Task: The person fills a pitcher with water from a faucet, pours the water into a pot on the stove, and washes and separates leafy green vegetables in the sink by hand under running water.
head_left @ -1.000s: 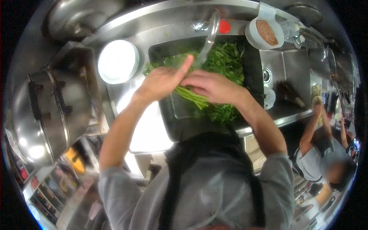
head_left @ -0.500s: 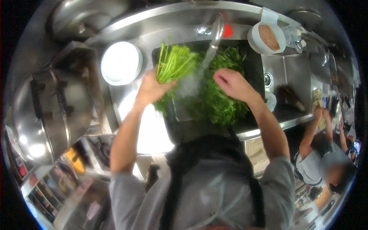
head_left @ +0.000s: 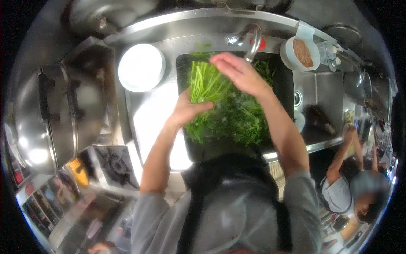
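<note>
**Bright green, long-stemmed leafy bunch held over a black rectangular basin**

The basin is set in a shiny stainless-steel counter with a raised back edge; glare whitens its left part. Beside it on the right is a grey steel sink with a round drain and a dark brown, brush-like object.

A round white dish stands on the counter left of the basin. Behind are a curved metal faucet, a red round object and, further right, a white plastic scoop-shaped container holding brownish contents. A large steel vessel with black handles fills the far left; a black stove burner sits below. At right, a co-worker in grey bends forward.

The left hand has its fingers wrapped around the stems. The right hand, fingers extended and unclenched, is at the cut ends; contact is unclear. Its forearm hides some of the loose dark green leaves in the basin.
</note>
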`<state>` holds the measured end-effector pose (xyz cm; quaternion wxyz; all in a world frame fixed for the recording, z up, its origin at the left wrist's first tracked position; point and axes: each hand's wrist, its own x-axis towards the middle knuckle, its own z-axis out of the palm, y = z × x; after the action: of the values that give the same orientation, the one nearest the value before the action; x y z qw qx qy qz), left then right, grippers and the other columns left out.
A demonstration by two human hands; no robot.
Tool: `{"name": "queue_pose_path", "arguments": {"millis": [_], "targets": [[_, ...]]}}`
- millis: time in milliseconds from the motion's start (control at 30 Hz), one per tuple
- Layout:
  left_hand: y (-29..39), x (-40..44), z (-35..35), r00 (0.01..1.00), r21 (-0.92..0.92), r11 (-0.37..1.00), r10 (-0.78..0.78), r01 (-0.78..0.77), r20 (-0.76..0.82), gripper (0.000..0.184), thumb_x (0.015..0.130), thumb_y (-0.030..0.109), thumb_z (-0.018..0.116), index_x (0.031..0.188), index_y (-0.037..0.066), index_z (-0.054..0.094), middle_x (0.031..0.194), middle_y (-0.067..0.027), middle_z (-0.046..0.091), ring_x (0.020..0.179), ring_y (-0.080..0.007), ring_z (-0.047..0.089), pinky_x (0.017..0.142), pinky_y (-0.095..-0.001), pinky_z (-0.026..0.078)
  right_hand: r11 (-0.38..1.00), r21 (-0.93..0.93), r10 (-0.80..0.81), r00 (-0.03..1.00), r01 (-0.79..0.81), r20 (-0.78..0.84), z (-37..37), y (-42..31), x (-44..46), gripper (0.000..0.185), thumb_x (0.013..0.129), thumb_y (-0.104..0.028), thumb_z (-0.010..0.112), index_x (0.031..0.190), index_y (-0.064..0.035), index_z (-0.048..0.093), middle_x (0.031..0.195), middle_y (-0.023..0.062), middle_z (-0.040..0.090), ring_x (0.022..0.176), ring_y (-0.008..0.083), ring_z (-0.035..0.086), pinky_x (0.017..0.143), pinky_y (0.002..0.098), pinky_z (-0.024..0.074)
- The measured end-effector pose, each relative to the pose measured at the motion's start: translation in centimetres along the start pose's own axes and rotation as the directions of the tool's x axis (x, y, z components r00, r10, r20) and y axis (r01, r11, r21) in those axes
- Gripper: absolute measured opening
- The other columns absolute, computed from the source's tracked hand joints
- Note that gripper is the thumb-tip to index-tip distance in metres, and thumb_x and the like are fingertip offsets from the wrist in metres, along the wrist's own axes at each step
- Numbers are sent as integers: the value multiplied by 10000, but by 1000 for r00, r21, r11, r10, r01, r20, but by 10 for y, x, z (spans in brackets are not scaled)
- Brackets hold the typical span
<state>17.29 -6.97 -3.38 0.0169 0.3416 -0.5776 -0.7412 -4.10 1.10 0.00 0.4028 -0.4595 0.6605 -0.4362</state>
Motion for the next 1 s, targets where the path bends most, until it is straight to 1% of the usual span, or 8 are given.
{"name": "queue_pose_path", "arguments": {"millis": [133, 267, 467, 533, 633, 667, 733, 1000], "targets": [[9, -1, -4, 999, 139, 990, -15, 9, 47, 605, 764, 104, 790, 1296, -18, 528, 1134, -144, 676, 1003, -235, 670, 922, -360, 527, 972, 229, -89, 985, 53, 150, 12, 6, -14, 321, 941, -209, 661, 1204, -32, 610, 1080, 54, 651, 1002, 152, 601, 885, 316, 507], [21, 0, -6, 998, 212, 977, -3, -10, 61, 608, 752, 81, 777, 1296, -20, 527, 1115, -141, 679, 972, -221, 676, 906, -343, 529, 997, 81, -4, 969, -17, 246, 0, 5, -22, 285, 911, -154, 692, 1157, -26, 626, 1034, 46, 658, 948, 146, 605, 821, 314, 508], [33, -1, 14, 1000, 377, 926, 2, 0, -4, 620, 747, 142, 761, 1292, -35, 524, 1061, -164, 687, 969, -241, 675, 903, -348, 520, 943, -260, -201, 978, 207, 47, 4, 10, -27, 205, 880, -51, 644, 1084, -31, 634, 972, 105, 649, 891, 219, 625, 777, 346, 489], [35, -4, 19, 1000, 444, 896, 0, 1, -4, 627, 750, 173, 759, 1292, -39, 523, 1046, -174, 688, 974, -256, 673, 911, -356, 515, 887, -374, -303, 952, 269, -33, 3, 12, -28, 193, 851, -93, 628, 1033, -29, 625, 1036, 173, 642, 908, 331, 633, 794, 410, 507], [35, -14, 22, 994, 447, 889, -111, 95, 11, 597, 752, 180, 772, 1264, -33, 552, 1089, -140, 683, 999, -211, 646, 942, -333, 483, 853, -425, -425, 875, 303, -230, 9, 23, -27, 201, 926, -88, 582, 1114, -45, 638, 1010, 139, 657, 923, 258, 633, 847, 381, 498], [31, -16, 21, 996, 478, 876, -82, 58, 28, 596, 752, 179, 773, 1265, -33, 556, 1093, -146, 686, 1006, -215, 648, 946, -334, 481, 853, -423, -426, 875, 305, -229, 5, 26, -26, 201, 926, -88, 582, 1114, -45, 638, 1010, 139, 657, 923, 258, 633, 847, 381, 498], [22, -17, 18, 997, 508, 861, -59, 30, 41, 595, 752, 178, 774, 1265, -32, 559, 1097, -153, 689, 1012, -220, 649, 951, -336, 479, 993, -118, -14, 972, -14, -233, -5, 29, -26, 233, 988, -138, 503, 1161, -48, 630, 1066, 145, 661, 993, 277, 641, 916, 399, 494], [9, -49, 7, 984, 338, 924, -162, 178, -75, 568, 805, 128, 728, 1303, -55, 524, 1124, -188, 678, 1025, -263, 655, 937, -362, 497, 930, -366, -64, 997, 43, -46, 5, 51, 5, 336, 1018, -216, 474, 1271, -15, 566, 1254, 177, 608, 1160, 312, 593, 1031, 415, 457]]}}
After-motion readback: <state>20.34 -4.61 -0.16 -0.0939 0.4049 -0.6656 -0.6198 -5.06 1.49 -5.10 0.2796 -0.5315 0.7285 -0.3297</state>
